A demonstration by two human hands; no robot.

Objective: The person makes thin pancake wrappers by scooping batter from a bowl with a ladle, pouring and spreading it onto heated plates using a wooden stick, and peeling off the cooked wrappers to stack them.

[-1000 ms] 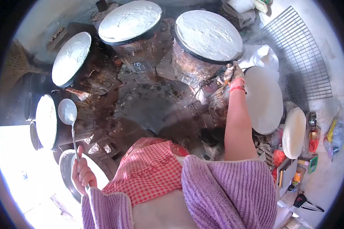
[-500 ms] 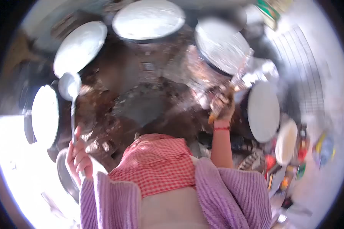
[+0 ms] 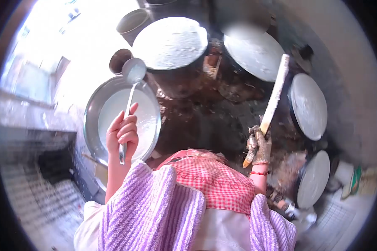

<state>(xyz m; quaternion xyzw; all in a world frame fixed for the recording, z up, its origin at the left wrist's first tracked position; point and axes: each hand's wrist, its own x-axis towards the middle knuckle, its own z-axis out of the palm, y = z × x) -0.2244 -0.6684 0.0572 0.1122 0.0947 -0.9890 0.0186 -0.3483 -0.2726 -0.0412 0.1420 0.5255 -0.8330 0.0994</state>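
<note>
My left hand (image 3: 125, 133) is wrapped round the handle of a metal ladle (image 3: 135, 72). The ladle's bowl, with some white liquid in it, hangs over the far rim of a wide metal basin (image 3: 90, 121) of white liquid. My right hand (image 3: 260, 144), in a dirty glove with a red band at the wrist, is closed round a long stick (image 3: 276, 94) coated white, which points up and away. Two round pans with white tops, a near one (image 3: 169, 44) and another (image 3: 253, 52), stand beyond my hands.
More white-topped round pans (image 3: 309, 106) (image 3: 313, 180) stand at the right. Brown pots (image 3: 120, 60) are behind the basin. Wire mesh (image 3: 331, 217) lies at the lower right, near a green and white packet (image 3: 352, 182). Dark racks (image 3: 42, 167) fill the left.
The view has swung left, bringing the basin into full view. My left hand still holds the ladle, now beside the basin. My right hand has come away from the pans, and its white-coated stick shows clearly.
</note>
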